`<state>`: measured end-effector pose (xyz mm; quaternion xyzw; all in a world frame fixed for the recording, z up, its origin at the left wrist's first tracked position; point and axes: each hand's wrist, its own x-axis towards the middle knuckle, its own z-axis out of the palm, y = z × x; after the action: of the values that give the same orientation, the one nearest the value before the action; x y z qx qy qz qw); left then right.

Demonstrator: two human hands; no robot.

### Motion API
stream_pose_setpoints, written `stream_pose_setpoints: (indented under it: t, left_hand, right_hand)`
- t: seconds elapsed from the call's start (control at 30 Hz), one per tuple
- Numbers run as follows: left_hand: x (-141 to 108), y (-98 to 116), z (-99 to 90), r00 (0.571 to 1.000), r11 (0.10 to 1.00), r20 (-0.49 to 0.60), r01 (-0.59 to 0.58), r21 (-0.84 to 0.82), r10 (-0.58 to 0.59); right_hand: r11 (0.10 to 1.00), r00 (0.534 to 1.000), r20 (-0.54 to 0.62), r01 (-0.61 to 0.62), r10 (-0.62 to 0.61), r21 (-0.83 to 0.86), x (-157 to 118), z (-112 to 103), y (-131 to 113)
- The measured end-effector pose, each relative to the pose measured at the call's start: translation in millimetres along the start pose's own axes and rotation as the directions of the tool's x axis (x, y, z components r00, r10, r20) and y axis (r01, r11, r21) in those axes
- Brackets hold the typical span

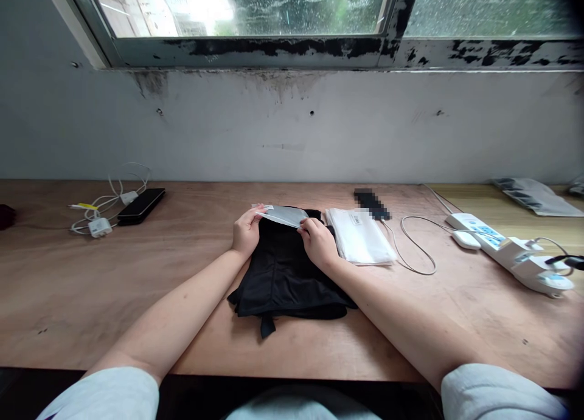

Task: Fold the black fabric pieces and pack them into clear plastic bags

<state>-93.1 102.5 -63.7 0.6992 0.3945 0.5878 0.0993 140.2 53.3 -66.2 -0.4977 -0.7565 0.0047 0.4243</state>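
Pinching a flat silver-grey plastic packet (280, 216) from opposite ends, the left hand (246, 230) and right hand (318, 244) stand apart, with the packet spanning the gap between them. A small white label (269, 208) sits near the end held by the left hand. The packet lies at the upper edge of a folded black garment (285, 274) in the middle of the wooden tabletop (91, 298); whether it touches the cloth cannot be told. The packet appears light, thin and slick, likely to flex or slide, and is probably best held by its edges or ends. The garment appears soft and limp, so it would likely need support across its folded body. A loose black strap (267, 326) hangs from the garment's near edge. Just right of the garment lies a stack of white bagged items (358, 236), with a pixelated dark object (371, 203) beyond it. Further right are a white power strip (506, 250), a small white oval device (466, 240) and a looping white cable (413, 247). At far left, a black smartphone (141, 205) lies beside tangled white cables (109, 204). Pale sleeves (98, 395) cover the upper arms.
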Motion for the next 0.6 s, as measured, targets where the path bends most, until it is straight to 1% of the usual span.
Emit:
stream_pose_setpoints:
  t: [0.17, 0.23, 0.37, 0.6]
  left_hand:
    - [-0.4, -9.4, 0.9, 0.991, 0.99, -0.035, 0.126, -0.06, -0.129]
    - [-0.3, -14.0, 1.6, 0.986, 0.984, -0.044, 0.158, -0.082, -0.162]
    - [1.1, -18.6, 2.3, 0.98, 0.977, -0.056, 0.184, -0.109, -0.191]
    - [4.4, -12.3, 0.9, 0.975, 0.977, -0.099, 0.19, -0.095, -0.199]
  right_hand:
    - [1.0, 1.0, 0.018, -0.01, 0.01, -0.002, -0.5, -1.0, -2.2]
    - [1.0, 1.0, 0.015, -0.017, 0.017, 0.003, -0.1, -0.9, -1.7]
    - [1.0, 1.0, 0.007, -0.011, 0.011, 0.004, 0.7, -0.6, -0.4]
    - [1.0, 1.0, -0.01, -0.009, 0.009, 0.016, 0.8, -1.0, -0.9]
